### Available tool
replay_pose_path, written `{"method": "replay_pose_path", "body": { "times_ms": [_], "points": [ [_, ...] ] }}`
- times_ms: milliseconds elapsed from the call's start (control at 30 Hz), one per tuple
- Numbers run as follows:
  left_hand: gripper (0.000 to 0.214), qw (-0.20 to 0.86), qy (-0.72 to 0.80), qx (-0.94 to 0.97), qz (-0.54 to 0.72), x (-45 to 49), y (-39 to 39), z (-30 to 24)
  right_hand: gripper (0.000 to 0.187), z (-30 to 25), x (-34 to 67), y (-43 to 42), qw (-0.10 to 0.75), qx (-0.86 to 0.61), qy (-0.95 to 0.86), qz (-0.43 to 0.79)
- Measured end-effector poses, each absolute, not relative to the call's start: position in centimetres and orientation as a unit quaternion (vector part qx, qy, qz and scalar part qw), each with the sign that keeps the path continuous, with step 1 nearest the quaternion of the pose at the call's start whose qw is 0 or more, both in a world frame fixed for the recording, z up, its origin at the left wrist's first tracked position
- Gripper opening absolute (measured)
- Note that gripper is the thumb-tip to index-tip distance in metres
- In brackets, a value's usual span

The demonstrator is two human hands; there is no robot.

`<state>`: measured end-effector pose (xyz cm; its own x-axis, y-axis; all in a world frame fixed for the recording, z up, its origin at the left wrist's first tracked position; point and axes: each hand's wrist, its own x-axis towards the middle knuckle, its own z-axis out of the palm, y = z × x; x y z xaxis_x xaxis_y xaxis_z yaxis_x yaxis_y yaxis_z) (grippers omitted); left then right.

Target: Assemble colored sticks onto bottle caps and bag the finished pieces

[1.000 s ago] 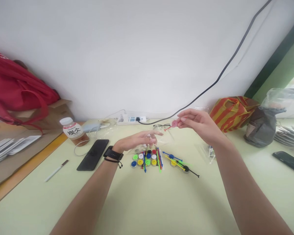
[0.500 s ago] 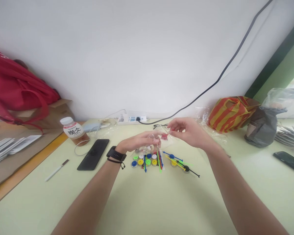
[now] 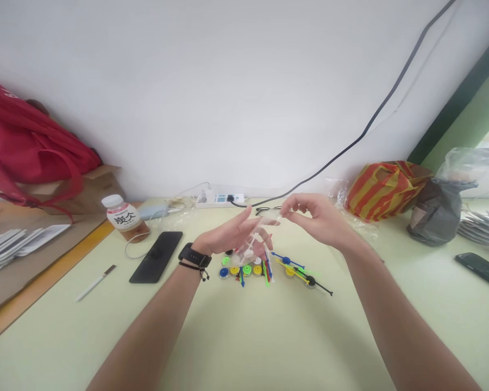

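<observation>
My right hand [image 3: 315,220] pinches the top corner of a small clear plastic bag [image 3: 273,216]. The bag slants down in front of my left hand [image 3: 232,233], with white pieces visible in its lower part. My left fingers are stretched out and the thumb is raised; the bag partly covers the fingertips. Beneath the hands lie round coloured discs, among them a green disc [image 3: 247,270] and a blue disc [image 3: 224,272], partly hidden by the bag. Coloured arrow spinners lie beside them, including a black arrow spinner [image 3: 311,281] and a blue arrow spinner [image 3: 286,260].
On the left are a bottle [image 3: 124,218], a black phone [image 3: 156,257] and a white pen [image 3: 95,283]. A power strip [image 3: 220,200] and eyeglasses [image 3: 268,209] are at the back. To the right are a striped bag [image 3: 385,190], a grey bag [image 3: 436,212] and another phone [image 3: 481,270].
My left hand has turned and spread, its thumb now raised. The bag now hangs lower in front of it, showing white pieces. My right hand has barely moved.
</observation>
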<state>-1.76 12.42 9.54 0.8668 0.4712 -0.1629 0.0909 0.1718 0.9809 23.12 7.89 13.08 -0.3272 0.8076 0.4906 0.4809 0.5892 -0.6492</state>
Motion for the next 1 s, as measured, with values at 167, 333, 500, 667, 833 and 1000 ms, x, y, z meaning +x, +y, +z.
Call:
{"method": "replay_pose_path", "body": {
  "times_ms": [167, 333, 500, 667, 833, 1000],
  "points": [
    [0.074, 0.771, 0.233, 0.583, 0.108, -1.1, 12.6, 8.8, 0.013, 12.8, 23.3, 8.4, 0.459, -0.405, -0.767, 0.189],
    [0.051, 0.767, 0.301, 0.512, 0.245, -0.7, 14.0, 7.8, 0.015, 11.2, 25.1, 10.1, 0.448, -0.52, -0.71, 0.156],
    [0.041, 0.707, 0.349, 0.444, 0.426, -1.3, 15.2, 6.7, 0.016, 8.1, 26.9, 11.3, 0.053, -0.542, -0.793, 0.274],
    [0.047, 0.584, 0.383, 0.589, 0.406, -1.6, 15.4, 5.6, 0.032, 6.2, 25.8, 11.8, -0.102, -0.464, -0.8, 0.366],
    [0.04, 0.518, 0.381, 0.679, 0.353, -1.5, 15.2, 5.4, 0.024, 6.4, 26.0, 12.1, -0.062, -0.463, -0.809, 0.357],
    [0.048, 0.522, 0.377, 0.693, 0.323, -1.6, 14.7, 6.0, 0.021, 8.6, 27.7, 11.6, 0.059, -0.509, -0.814, 0.272]
  ]
}}
